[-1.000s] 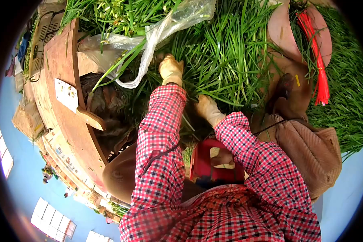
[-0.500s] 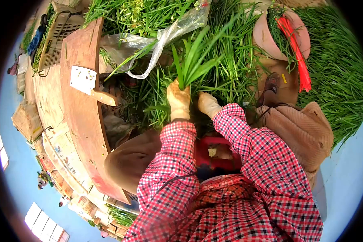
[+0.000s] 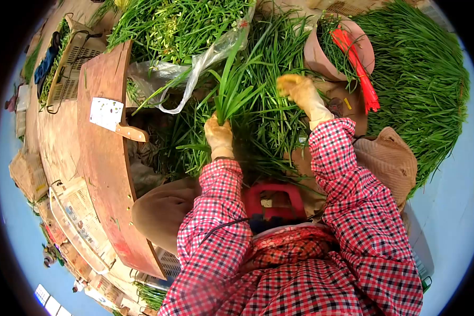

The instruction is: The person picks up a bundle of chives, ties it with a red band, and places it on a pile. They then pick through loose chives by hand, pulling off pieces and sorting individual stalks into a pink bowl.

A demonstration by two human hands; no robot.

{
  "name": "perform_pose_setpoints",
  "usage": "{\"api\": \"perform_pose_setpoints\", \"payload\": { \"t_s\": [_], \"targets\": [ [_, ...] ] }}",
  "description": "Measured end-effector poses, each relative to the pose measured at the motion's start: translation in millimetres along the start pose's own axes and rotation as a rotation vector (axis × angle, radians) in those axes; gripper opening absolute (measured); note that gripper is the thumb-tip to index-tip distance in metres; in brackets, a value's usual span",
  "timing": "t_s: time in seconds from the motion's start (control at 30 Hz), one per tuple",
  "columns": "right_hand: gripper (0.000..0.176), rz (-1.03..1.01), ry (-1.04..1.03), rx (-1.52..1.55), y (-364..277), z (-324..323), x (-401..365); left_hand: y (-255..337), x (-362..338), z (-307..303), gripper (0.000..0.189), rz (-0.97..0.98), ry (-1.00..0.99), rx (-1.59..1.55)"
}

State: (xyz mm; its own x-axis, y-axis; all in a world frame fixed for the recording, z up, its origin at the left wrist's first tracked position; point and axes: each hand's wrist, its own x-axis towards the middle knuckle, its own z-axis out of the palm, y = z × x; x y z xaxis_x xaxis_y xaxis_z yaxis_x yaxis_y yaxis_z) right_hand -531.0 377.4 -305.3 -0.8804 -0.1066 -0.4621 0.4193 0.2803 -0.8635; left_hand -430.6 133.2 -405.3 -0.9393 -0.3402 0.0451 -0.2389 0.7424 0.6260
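My left hand (image 3: pixel 218 138), in a stained cream glove, is closed round the base of a small bunch of garlic chives (image 3: pixel 231 100), whose flat green leaves fan upward. My right hand (image 3: pixel 300 95), gloved too, hovers over the loose pile of chives (image 3: pixel 279 124) to the right. Its fingers point left, partly bent and apart, slightly blurred, with nothing visible in them. A clear plastic bag (image 3: pixel 195 71) lies beyond my left hand, under a heap of cut greens (image 3: pixel 179 26).
At left, a cleaver (image 3: pixel 108 115) with a wooden handle lies on a long wooden board (image 3: pixel 102 174). A pink bucket (image 3: pixel 316 52) carries a bundle of red ties (image 3: pixel 358 68). A big stack of chives (image 3: pixel 421 95) fills the right. Plastic crates (image 3: pixel 73 68) stand far left.
My right hand has moved up and right, away from my left hand, to above the chive pile. My left hand, still gripping its bunch, has shifted slightly left and down. The view has shifted slightly.
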Motion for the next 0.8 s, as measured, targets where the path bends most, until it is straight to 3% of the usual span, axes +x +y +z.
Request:
{"api": "perform_pose_setpoints", "payload": {
  "t_s": [0.1, 0.3, 0.33, 0.43, 0.57, 0.7, 0.8],
  "targets": [
    [0.037, -0.127, -0.039, 0.461, -12, 8, 11, 2, 2, -5, 0.028, -0.008, -0.049, 0.021],
    [0.038, 0.006, -0.05, 0.52, -27, 36, 28, -1, -1, 0, 0.03, 0.074, 0.003, 0.075],
    [0.033, -0.006, -0.072, 0.564, -30, 37, 26, -2, -2, 2, 0.031, 0.066, 0.004, 0.055],
    [0.042, -0.107, -0.208, 0.706, -22, 38, 26, -1, -2, 1, 0.035, 0.049, -0.026, 0.067],
    [0.036, -0.121, -0.242, 0.662, -29, 40, 11, 9, 0, -2, 0.036, -0.003, -0.023, -0.012],
    [0.03, -0.117, -0.185, 0.534, -33, 43, 9, 0, -3, 11, 0.038, 0.059, 0.103, 0.029],
    [0.023, -0.144, -0.108, 0.468, -35, 50, 8, 0, -4, 10, 0.039, 0.029, 0.063, 0.005]
  ]
}}
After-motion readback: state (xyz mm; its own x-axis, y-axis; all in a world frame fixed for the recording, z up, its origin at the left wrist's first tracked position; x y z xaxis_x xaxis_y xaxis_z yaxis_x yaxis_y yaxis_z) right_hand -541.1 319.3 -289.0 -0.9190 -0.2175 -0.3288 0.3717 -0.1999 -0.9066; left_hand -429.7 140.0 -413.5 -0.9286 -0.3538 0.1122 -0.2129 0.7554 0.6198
